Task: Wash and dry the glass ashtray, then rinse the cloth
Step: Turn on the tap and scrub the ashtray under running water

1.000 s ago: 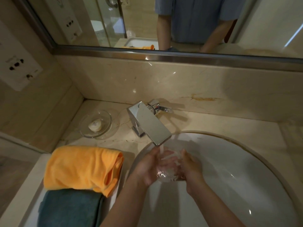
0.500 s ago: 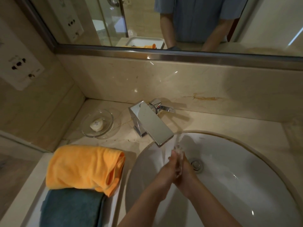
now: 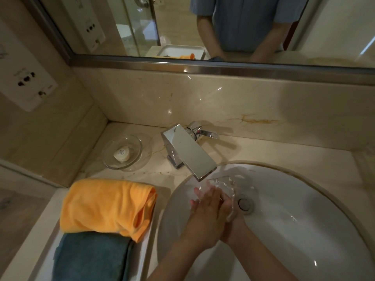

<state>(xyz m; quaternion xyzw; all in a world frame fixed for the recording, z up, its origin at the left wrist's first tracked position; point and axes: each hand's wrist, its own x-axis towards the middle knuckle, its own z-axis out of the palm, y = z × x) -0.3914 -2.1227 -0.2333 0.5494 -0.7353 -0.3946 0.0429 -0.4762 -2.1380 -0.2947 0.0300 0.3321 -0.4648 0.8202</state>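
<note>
The clear glass ashtray stands on edge between my two hands, over the white sink and just below the chrome faucet spout. Water runs over it. My left hand lies flat against the ashtray's near face with its fingers straight. My right hand holds the ashtray from the far side and is largely hidden behind the left hand. An orange cloth lies folded to the left of the sink.
The orange cloth rests on a teal towel inside a white tray. A glass soap dish with a round soap sits on the marble counter behind them. The faucet lever points right. The drain lies beside my hands.
The ashtray went from lying cupped in both hands to standing on edge between them. My hands closed together, and the left hand now lies over the glass.
</note>
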